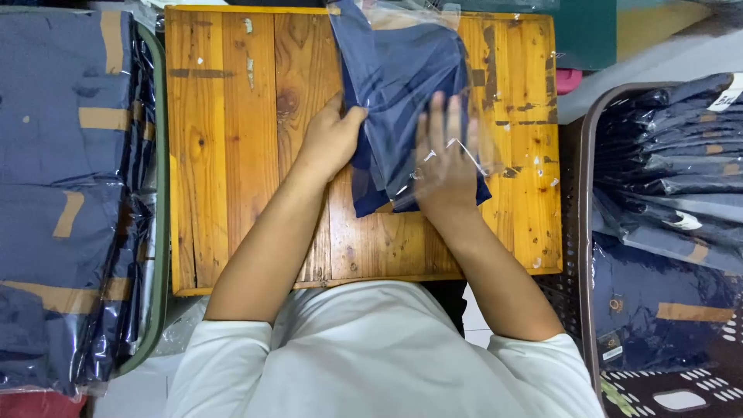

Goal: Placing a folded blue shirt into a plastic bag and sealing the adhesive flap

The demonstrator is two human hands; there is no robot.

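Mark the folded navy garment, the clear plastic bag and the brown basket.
Folded navy garment (pixel 395 73), head view: on the bare fabric near its middle.
Clear plastic bag (pixel 472 151), head view: on its right edge over the wood.
Brown basket (pixel 586 155), head view: on its left rim.

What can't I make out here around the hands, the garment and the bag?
Head view:
- Right hand: blurred by motion and under the clear plastic bag; grip unclear.
- Navy garment: far end cut off by the top edge.
- Left hand: fingertips hidden at the garment's edge.
- Brown basket: cut off by the right edge.
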